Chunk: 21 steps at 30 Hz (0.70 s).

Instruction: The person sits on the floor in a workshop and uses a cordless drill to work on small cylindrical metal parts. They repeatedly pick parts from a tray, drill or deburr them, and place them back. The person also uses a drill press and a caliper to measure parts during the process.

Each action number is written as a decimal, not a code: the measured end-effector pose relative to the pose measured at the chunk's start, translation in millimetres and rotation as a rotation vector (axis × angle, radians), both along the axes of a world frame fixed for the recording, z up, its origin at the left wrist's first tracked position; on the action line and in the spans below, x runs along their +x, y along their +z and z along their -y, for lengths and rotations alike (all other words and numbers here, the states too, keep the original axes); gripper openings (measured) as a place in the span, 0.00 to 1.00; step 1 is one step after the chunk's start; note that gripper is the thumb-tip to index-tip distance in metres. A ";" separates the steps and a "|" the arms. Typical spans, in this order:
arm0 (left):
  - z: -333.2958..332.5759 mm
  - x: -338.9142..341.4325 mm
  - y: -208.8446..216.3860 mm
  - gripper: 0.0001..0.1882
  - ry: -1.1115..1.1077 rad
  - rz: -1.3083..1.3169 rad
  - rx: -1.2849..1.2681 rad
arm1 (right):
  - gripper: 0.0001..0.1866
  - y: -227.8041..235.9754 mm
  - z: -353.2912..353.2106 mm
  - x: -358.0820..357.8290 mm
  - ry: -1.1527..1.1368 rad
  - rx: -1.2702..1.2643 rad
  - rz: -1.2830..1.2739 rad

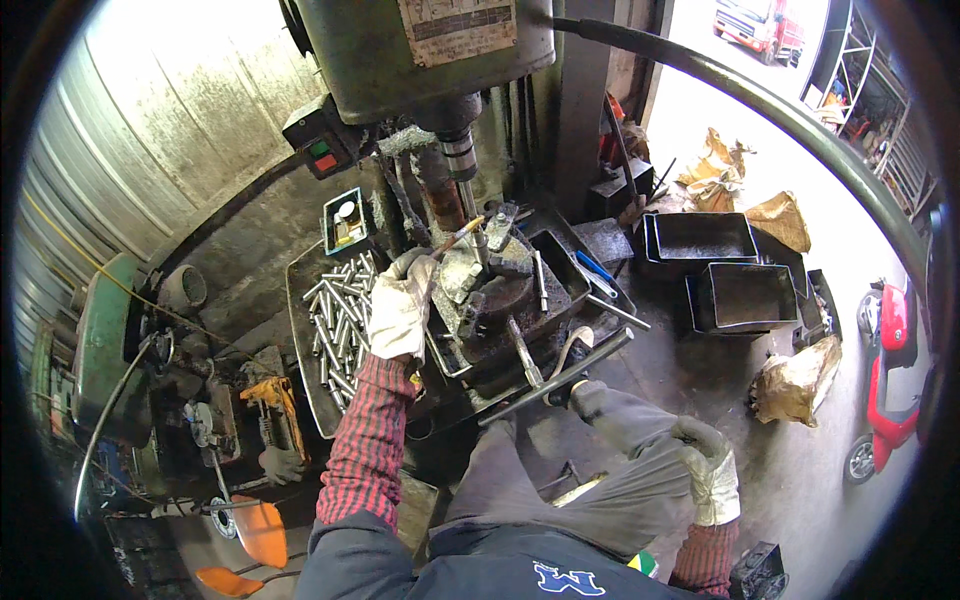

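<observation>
My left hand [402, 305], in a dirty white work glove, reaches up to the vise [480, 285] on the table of a green drill press [420, 50]. Its fingers close on a thin brush-like tool [458, 238] whose tip points toward the short metal piece under the drill chuck [458, 155]. Left of the hand, a pile of several short shiny metal rods [340, 315] fills a dark tray. My right hand [712, 470], also gloved, rests on my right knee at the lower right and holds nothing.
Dark metal bins [730, 290] and brown sacks [795, 385] sit on the concrete floor to the right, with a red scooter [890, 400] beyond. A control box [322, 150] hangs at the press's left. Cluttered machine parts and an orange stool [255, 530] lie at the left.
</observation>
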<state>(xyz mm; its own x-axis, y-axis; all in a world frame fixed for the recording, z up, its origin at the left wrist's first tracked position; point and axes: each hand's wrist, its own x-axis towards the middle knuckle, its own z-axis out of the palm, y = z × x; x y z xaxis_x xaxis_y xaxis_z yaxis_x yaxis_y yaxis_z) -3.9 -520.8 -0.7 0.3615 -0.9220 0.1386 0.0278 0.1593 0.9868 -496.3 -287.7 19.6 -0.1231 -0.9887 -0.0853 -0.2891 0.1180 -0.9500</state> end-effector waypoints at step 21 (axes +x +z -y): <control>43.2 197.9 -9.1 0.16 0.509 0.607 0.098 | 0.26 0.6 25.9 -41.7 -0.051 -0.096 -0.166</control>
